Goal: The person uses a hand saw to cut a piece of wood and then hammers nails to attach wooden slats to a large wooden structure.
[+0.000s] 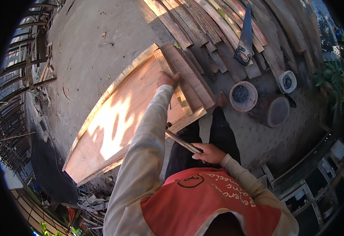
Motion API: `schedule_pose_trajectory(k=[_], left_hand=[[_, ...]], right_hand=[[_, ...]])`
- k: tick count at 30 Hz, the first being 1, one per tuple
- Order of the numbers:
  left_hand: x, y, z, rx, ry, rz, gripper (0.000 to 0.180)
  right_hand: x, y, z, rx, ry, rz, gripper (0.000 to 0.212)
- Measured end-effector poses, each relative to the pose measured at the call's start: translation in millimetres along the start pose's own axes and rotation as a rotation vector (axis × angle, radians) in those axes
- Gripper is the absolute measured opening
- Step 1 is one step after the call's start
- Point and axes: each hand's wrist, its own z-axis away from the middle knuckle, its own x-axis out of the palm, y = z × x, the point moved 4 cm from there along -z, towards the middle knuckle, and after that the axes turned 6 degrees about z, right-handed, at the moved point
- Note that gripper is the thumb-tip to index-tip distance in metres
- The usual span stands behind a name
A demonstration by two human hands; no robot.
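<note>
A long plywood panel [119, 114] framed with wooden strips lies aslant in front of me. My left hand [168, 79] is closed on a short wooden slat [183, 100] that runs across the panel near its right end. Beside that slat lies a wider board [187, 78]. Over my lap, my right hand [210, 153] is wrapped round the wooden handle of a hammer [183, 142]. The hammer's dark head is partly hidden by my left sleeve, close to the panel's near edge. A thin nail-like piece [170, 106] shows next to the slat.
A handsaw [244, 39] rests on several loose planks [203, 23] at the far right. Nails fill a round bowl [252, 88] and a smaller white tub [292, 87], by a log stump [277, 112]. Wooden frames [309, 196] stand at lower right; scrap wood [97, 204] lies lower left.
</note>
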Motion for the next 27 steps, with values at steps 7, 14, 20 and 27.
schedule_pose_trajectory(k=[7,14,20,27], left_hand=[[0.6,10.2,-21.4,-0.023,-0.033,0.011,0.094],[6.0,17.8,-22.3,-0.007,-0.027,0.083,0.094],[11.3,10.4,-43.2,-0.026,-0.019,0.116,0.092],[11.6,22.6,-39.9,0.005,-0.007,0.140,0.080]], right_hand=[[-0.7,13.7,-22.0,-0.083,0.343,0.187,0.062],[2.1,29.7,-27.5,0.069,0.417,0.225,0.064],[-12.3,-1.4,-40.3,0.083,0.188,0.211,0.064],[0.0,18.9,-50.6,0.012,0.308,0.273,0.066]])
